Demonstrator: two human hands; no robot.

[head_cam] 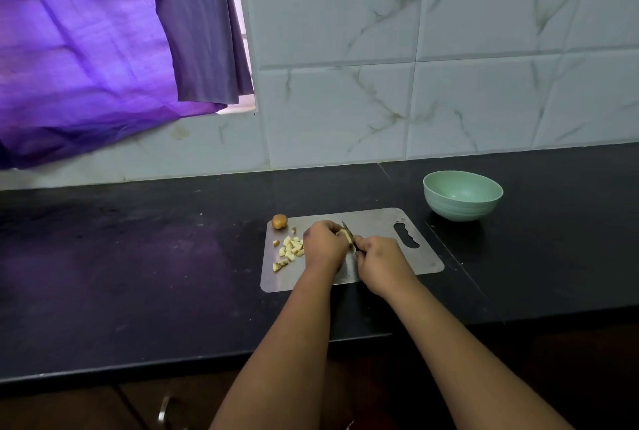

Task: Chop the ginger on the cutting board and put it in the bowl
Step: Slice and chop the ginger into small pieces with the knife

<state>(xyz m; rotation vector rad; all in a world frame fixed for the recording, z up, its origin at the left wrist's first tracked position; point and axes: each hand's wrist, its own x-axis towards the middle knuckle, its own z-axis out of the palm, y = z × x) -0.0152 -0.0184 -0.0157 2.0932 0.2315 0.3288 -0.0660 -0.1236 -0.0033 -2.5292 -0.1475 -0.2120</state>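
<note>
A: Head view, nearest first. The right hand (378, 262) is curled around a knife (348, 231) handle; the left hand (323, 245) is pinching the uncut ginger piece (345, 235) against the cutting board (373, 222), fingertips right beside the blade.

B: Risk noted?

A: A nicked finger is judged likeliest, since the piece is small and little room is left between blade and fingertips. A slip is also possible: the board looks thin and metallic on a smooth dark counter (138, 257), so it could slide under pressure.

B: And the cut pieces?

A: A pile of ginger cubes (289, 250) is spread left of the left hand, near the board's edge. Some could be scattered onto the counter by the forearm. A brownish nub (279, 221) sits at the far left corner.

B: Farther out?

A: The green bowl (462, 194) stands beyond the board's right corner, apart from it, and looks empty. Nothing is seen between board and bowl. A purple curtain (103, 49) hangs well behind.
</note>
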